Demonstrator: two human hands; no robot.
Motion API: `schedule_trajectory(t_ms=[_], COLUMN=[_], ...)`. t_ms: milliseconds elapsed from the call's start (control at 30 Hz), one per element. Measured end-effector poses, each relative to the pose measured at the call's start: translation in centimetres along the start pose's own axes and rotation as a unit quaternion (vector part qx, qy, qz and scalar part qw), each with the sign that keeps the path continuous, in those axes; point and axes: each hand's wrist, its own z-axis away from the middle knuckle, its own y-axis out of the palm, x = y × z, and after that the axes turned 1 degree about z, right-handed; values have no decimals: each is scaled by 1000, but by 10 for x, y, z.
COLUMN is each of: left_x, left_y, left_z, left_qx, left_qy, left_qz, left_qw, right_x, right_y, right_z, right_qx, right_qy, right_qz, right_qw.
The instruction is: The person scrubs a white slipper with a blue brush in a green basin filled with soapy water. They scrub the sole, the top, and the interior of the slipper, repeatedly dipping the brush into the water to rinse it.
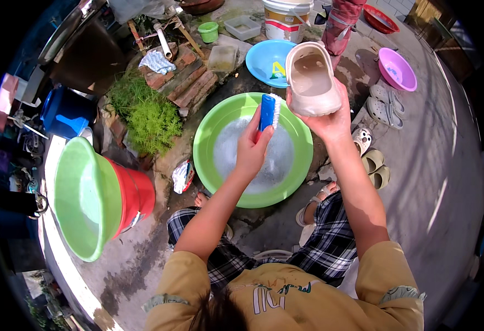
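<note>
**Brush and clog held above the green basin**

The left hand (251, 148) is closed around a blue brush (268, 111). The right hand (330, 118) grips a beige clog (311, 80), over the far rim of the green basin (209, 160). A crumpled shiny packet (182, 175) lies left of the basin.

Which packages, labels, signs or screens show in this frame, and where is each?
Foil packet: on the ground left of the green basin, crumpled, silver with red and blue.
Bucket: top centre, white with a yellow and red label band.
Blue basin: behind the green one, with a yellow-green mark inside.
No signs or screens.
</note>
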Motion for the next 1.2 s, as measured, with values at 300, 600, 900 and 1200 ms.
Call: schedule_trajectory(t_ms=[300,600,900,1200], left_x=[-48,-35,-40,-62], left_y=[-18,-10,-7,-36], left_z=[-10,-8,25,18], left_qx=[-25,-73,119,57], left_qy=[-47,71,232,290], left_qz=[225,76,-559,-444], left_qw=[973,992,787,846], right_x=[-23,-52,-23,-41], right_y=[-10,-22,-54,-23], right_z=[5,1,-13,2], right_qx=[54,-80,-169,-167], right_qy=[81,-31,83,1], right_qz=[360,580,242,443], right_qw=[928,810,952,881])
